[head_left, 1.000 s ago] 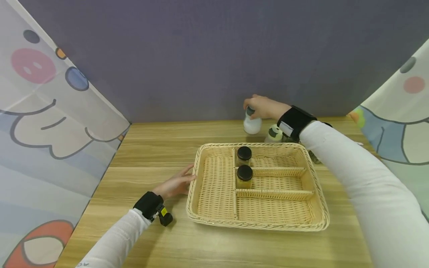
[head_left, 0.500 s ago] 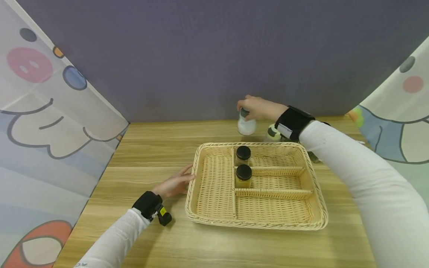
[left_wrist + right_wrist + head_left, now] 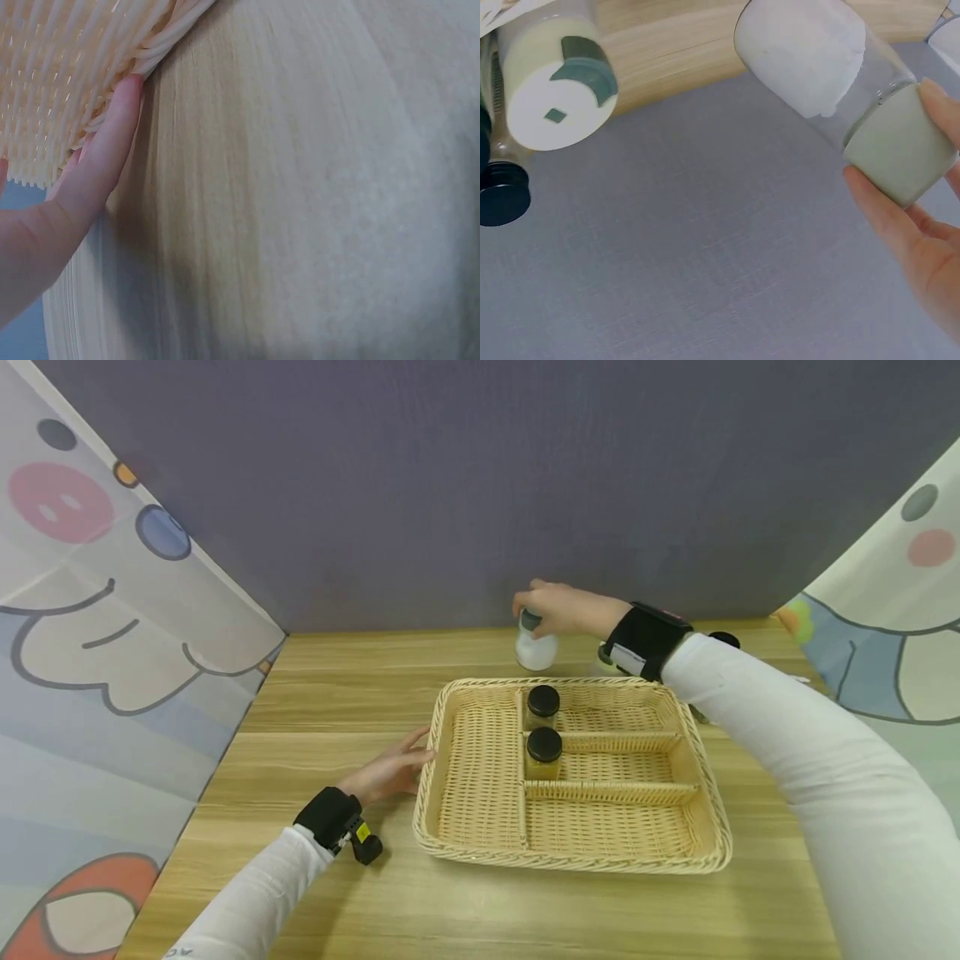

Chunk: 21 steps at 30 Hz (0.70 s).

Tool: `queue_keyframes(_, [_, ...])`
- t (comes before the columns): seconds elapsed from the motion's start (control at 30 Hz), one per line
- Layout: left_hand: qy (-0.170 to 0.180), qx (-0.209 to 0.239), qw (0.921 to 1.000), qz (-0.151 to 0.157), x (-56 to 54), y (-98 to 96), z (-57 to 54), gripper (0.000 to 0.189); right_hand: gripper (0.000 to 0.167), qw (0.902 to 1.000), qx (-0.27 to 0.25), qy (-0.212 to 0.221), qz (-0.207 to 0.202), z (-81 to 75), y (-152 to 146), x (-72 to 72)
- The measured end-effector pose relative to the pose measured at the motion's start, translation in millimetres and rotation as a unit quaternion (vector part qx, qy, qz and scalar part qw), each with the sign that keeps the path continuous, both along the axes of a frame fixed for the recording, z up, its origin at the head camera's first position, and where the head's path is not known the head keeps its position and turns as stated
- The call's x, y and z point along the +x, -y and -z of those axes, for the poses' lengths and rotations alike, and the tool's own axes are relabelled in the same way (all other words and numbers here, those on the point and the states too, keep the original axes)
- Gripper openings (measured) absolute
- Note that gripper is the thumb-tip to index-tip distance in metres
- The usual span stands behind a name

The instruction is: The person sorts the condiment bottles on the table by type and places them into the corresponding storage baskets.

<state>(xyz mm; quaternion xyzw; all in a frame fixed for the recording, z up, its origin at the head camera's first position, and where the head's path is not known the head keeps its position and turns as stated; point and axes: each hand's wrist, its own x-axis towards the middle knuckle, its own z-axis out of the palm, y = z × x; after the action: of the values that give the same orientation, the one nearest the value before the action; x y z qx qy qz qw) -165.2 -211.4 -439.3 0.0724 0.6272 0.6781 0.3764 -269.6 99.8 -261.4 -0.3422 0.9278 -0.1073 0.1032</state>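
Observation:
Near the back wall my right hand (image 3: pixel 562 607) pinches the grey-green lid of a seasoning jar (image 3: pixel 536 652) partly filled with white powder. In the right wrist view this jar (image 3: pixel 802 52) appears tilted, its lid between the thumb and fingers. My left hand (image 3: pixel 386 775) touches the outer left wall of a woven basket (image 3: pixel 573 864); in the left wrist view its fairly straight fingers lie against the weave under the rim. Inside the basket, two black-lidded jars stand one behind the other: the rear jar (image 3: pixel 543 702) and the front jar (image 3: pixel 544 747), which has yellowish contents.
Behind the basket, partly hidden by my right arm, stand other seasoning containers: a pale-lidded shaker (image 3: pixel 562 97) and a black-capped bottle (image 3: pixel 506 195). Another black lid (image 3: pixel 724 639) shows beyond my sleeve. Dividers split the basket into compartments. A grey wall (image 3: pixel 420 510) closes the back.
My right hand has moved left along the table's back with the white powder jar, away from the other containers. My left hand and the basket have stayed in place.

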Motion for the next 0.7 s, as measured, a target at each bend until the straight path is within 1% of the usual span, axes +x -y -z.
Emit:
queue_keyframes(0.27, [0.002,0.003,1.0000,0.001,-0.2,0.8,1.2,0.072,0.040,0.9998,0.000,0.020,-0.008,0.8,9.6,6.2])
queue_keyframes(0.4, [0.001,0.003,1.0000,0.001,0.2,0.6,1.3,0.071,0.039,0.9996,0.001,0.016,-0.022,2.6,13.7,10.7])
queue_keyframes(0.7, [-0.002,-0.001,1.0000,0.005,-0.1,1.2,1.8,0.069,0.042,0.9989,-0.006,0.006,-0.047,4.0,23.9,26.5])
